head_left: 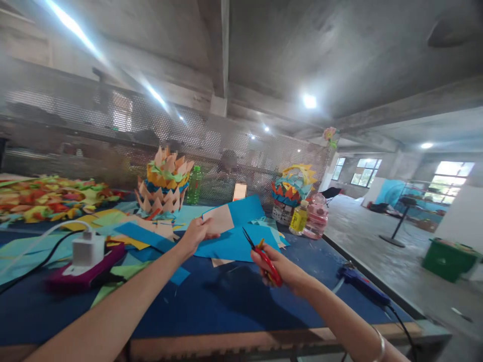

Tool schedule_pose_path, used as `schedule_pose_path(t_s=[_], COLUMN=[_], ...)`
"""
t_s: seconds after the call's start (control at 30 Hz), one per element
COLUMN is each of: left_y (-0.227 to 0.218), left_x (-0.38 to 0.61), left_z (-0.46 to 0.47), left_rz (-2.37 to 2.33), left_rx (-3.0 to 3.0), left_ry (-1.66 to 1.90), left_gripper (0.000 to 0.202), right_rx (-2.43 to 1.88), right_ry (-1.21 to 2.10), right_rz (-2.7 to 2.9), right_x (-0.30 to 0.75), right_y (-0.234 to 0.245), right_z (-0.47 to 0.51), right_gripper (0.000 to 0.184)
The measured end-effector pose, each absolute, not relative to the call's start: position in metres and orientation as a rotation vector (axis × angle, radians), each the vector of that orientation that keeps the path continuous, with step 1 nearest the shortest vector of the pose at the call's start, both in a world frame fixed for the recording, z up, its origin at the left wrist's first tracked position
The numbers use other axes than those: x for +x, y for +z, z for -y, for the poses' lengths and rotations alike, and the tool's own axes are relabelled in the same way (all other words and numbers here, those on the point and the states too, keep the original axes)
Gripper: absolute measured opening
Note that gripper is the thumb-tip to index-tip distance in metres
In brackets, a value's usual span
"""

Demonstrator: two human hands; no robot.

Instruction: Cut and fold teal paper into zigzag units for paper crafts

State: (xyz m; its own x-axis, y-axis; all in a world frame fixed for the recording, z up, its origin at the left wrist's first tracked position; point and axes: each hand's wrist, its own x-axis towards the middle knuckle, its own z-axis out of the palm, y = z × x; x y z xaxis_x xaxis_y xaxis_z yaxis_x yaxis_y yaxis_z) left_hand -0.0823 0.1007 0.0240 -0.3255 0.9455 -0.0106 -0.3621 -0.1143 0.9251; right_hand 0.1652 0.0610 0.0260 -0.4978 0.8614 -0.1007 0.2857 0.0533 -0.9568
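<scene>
My left hand pinches a pale peach piece of paper above the table. A blue paper strip lies against it and sticks out to the right; I cannot tell whether the two are joined. In my right hand is a pair of scissors with red and yellow handles, its dark blades pointing up and left, apart from the held paper. Beneath the hands a larger blue sheet rests on the dark blue table top. How far the blades are parted is hard to see.
Layered paper crowns stand back left beside a green bottle. Cut paper pieces pile up far left, behind a purple power strip. At right are a yellow-labelled bottle, a pink jug and a corded blue glue gun.
</scene>
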Motion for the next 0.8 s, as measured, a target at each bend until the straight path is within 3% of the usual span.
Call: schedule_pose_path(t_s=[0.2,0.43,0.8], left_y=[0.036,0.032,0.039], left_x=[-0.089,-0.097,-0.085], left_z=[-0.096,-0.105,-0.094], left_rz=[-1.136,-1.066,-1.068], left_rx=[0.774,0.753,0.801], left_ry=[1.729,1.728,1.596], left_gripper=[0.006,0.008,0.018], right_rx=[-0.988,-0.713,-0.695], right_ry=[1.707,1.812,1.476], right_rz=[1.706,1.636,1.710], right_x=[0.133,0.115,0.112], right_y=[0.029,0.013,0.002], right_z=[-0.087,-0.114,-0.108], right_gripper=[0.062,0.053,0.058])
